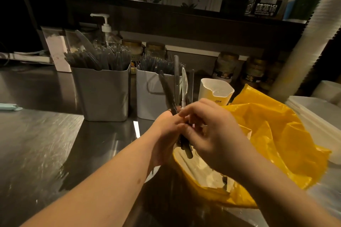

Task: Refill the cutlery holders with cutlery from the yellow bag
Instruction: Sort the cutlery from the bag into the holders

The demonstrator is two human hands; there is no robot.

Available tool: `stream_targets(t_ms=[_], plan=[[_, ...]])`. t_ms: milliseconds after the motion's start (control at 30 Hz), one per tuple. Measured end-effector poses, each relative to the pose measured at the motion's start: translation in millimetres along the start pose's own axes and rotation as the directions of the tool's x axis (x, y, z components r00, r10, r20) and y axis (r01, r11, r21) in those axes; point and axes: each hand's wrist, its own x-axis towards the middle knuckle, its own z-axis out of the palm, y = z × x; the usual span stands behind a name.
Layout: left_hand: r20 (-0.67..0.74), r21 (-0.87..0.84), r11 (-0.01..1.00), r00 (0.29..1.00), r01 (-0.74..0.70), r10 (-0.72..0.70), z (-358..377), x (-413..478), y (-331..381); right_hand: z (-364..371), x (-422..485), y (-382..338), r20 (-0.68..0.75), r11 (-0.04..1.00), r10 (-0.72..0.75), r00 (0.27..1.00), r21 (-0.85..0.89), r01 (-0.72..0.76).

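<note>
- Currently the left hand (164, 134) is gripping a bundle of plastic cutlery (175, 83) upright, just above the mouth of the yellow bag (273, 134), which is lying under and right of the hands on the tabletop (46, 143).
- The right hand (212, 131) is pinching the same bundle with curled fingers.
- The tips are fanning out, so squaring the handles first seems wise, or a piece could slip.
- Just beyond the hands, the white holder (151, 96) is carrying forks; beyond-left, the grey holder (103, 94) is carrying knives.
- Both are looking nearly full, so sorting by type and lowering handles-first should help.
</note>
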Motion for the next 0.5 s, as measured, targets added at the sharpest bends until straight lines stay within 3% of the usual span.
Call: stream_targets(t_ms=[133, 233, 367, 433, 500], plan=[[-0.046, -0.147, 0.989, 0.999, 0.019, -0.026, 1.8, -0.5, -0.7, 19.2, -2.0, 0.5, -0.076, 0.996, -0.067, 0.995, -0.058, 0.062], [0.040, -0.263, 0.961, 0.996, 0.082, -0.074, 1.6, -5.3, -1.4, 28.3, -4.6, 5.2, -0.178, 0.991, 0.024, 0.984, 0.137, 0.000], [0.030, -0.203, 0.979, 1.000, 0.014, -0.008, -0.7, -0.5, -3.5, 18.6, -2.8, 4.1, -0.205, 0.939, 0.165, 0.965, 0.333, -0.090], [0.037, -0.223, 0.974, 0.999, -0.025, 0.034, -2.9, 2.0, -3.3, 4.8, 4.5, 1.5, -0.221, 0.856, 0.247, 0.943, 0.506, -0.106], [0.051, -0.242, 0.970, 0.998, -0.019, 0.032, -5.5, 3.3, -2.9, -11.7, 19.3, 8.3, -0.231, 0.702, 0.390, 0.891, 0.701, -0.125]])
